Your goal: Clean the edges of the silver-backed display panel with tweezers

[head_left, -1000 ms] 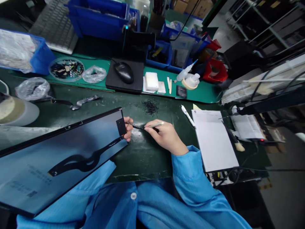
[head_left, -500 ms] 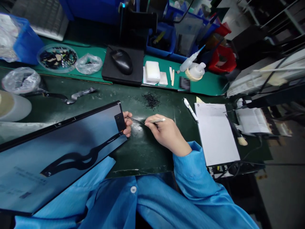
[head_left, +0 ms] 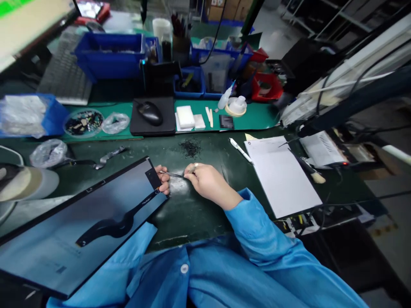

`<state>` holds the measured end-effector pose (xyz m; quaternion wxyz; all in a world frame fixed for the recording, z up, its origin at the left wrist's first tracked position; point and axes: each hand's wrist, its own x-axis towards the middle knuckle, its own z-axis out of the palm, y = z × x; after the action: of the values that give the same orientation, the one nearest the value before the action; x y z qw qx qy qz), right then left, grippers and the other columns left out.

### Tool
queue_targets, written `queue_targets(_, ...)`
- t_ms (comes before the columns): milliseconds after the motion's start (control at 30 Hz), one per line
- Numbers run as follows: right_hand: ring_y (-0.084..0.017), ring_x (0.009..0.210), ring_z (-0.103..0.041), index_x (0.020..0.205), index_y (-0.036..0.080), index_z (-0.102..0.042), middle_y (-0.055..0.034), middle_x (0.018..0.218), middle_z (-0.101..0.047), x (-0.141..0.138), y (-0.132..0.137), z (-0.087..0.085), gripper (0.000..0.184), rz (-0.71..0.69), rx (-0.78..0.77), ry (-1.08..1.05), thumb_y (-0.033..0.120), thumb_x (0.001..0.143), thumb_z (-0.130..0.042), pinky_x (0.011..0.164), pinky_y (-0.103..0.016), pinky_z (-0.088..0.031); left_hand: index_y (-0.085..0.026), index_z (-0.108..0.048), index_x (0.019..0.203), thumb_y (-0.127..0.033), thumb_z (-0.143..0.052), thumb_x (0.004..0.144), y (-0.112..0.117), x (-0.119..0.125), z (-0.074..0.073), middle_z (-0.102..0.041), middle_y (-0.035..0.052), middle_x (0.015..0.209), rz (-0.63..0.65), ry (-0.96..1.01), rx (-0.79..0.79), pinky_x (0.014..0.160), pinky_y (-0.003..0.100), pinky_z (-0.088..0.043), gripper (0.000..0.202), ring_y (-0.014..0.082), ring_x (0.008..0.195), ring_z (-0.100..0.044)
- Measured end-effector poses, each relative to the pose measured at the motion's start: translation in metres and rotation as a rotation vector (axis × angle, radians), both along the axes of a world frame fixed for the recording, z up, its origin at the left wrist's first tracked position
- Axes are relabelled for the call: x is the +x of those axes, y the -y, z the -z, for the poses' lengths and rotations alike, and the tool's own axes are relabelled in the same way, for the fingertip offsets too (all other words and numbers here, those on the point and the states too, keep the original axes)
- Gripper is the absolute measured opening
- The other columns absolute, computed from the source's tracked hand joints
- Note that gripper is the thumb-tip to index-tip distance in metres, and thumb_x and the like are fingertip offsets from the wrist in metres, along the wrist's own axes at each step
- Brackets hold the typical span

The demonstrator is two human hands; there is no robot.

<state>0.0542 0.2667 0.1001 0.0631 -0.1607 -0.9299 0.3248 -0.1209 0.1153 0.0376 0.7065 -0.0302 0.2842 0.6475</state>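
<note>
Hands [head_left: 164, 178] [head_left: 208, 182] grip tweezers [head_left: 176, 174] and a panel [head_left: 105, 207] that hides the left palm.

We see a grey-blue, black-edged panel [head_left: 80, 218] near left, 2 bright-blue sleeves [head_left: 257, 226], a dark-green bench [head_left: 199, 214] and white paper [head_left: 279, 171] right.

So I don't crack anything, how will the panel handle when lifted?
The panel is probably stiff, showing no visible sag. It's thin and broad, so perhaps fragile if flexed. Its black ribbon, visibly curved, may be floppy.
</note>
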Motion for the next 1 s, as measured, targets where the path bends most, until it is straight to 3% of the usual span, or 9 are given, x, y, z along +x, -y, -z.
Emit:
queue_targets(133,-0.022,0.092,-0.072,0.086,0.018,-0.072,-0.0063,0.096,-0.078,0.004,-0.003,0.0,0.018,-0.003,-0.054,-0.057,0.013,0.099,-0.06,0.089,-0.033,-0.051,-0.018,-0.06,0.082,-0.027,-0.01,0.107,-0.001,0.003,-0.023,-0.053,0.0004,0.057,0.031,-0.052,-0.074,0.053,0.032,-0.046,0.057,0.0172,0.043,-0.053)
queue_targets(233,-0.022,0.093,-0.072,0.087,0.018,-0.072,-0.006,0.096,-0.078,0.006,-0.004,0.002,0.018,-0.007,-0.071,-0.082,0.012,0.099,-0.06,0.09,-0.033,-0.051,-0.019,-0.058,0.079,-0.027,-0.005,0.108,-0.001,0.005,-0.028,-0.052,-0.0007,0.055,-0.009,-0.059,-0.091,0.051,0.03,-0.046,0.061,0.0152,0.041,-0.052)
queue_targets(500,-0.02,0.089,-0.07,0.089,0.019,-0.069,-0.0054,0.092,-0.076,0.007,0.002,0.004,0.017,0.026,-0.034,-0.047,0.012,0.099,-0.058,0.085,-0.031,-0.049,-0.018,-0.061,0.075,-0.024,-0.013,0.107,-0.001,0.003,-0.025,-0.05,0.0013,0.054,-0.004,-0.031,-0.119,0.052,0.03,-0.046,0.058,0.0144,0.042,-0.049)
queue_targets(700,-0.021,0.088,-0.069,0.089,0.017,-0.069,-0.0068,0.089,-0.074,0.007,0.006,0.006,0.017,0.037,-0.004,-0.032,0.014,0.1,-0.057,0.085,-0.032,-0.049,-0.019,-0.057,0.068,-0.018,-0.023,0.103,0.009,-0.021,-0.026,-0.047,0.0002,0.051,-0.032,-0.04,-0.095,0.055,0.03,-0.044,0.048,0.014,0.043,-0.047)
queue_targets(833,-0.021,0.093,-0.072,0.088,0.018,-0.071,-0.0068,0.096,-0.078,0.009,-0.004,0.009,0.016,0.037,-0.092,-0.085,0.015,0.099,-0.059,0.089,-0.032,-0.051,-0.019,-0.058,0.071,-0.021,-0.021,0.103,0.014,-0.032,-0.027,-0.049,0.0005,0.054,-0.058,-0.036,-0.074,0.055,0.031,-0.044,0.049,0.0144,0.044,-0.048)
queue_targets(1000,-0.019,0.077,-0.075,0.089,0.021,-0.073,-0.003,0.085,-0.078,0.011,-0.023,0.021,0.012,0.165,-0.307,-0.146,0.026,0.095,-0.063,0.072,-0.029,-0.056,-0.018,-0.057,0.074,-0.023,-0.026,0.105,0.014,-0.031,-0.019,-0.05,-0.0002,0.057,-0.104,-0.003,-0.025,0.055,0.029,-0.043,0.045,0.0124,0.044,-0.046)
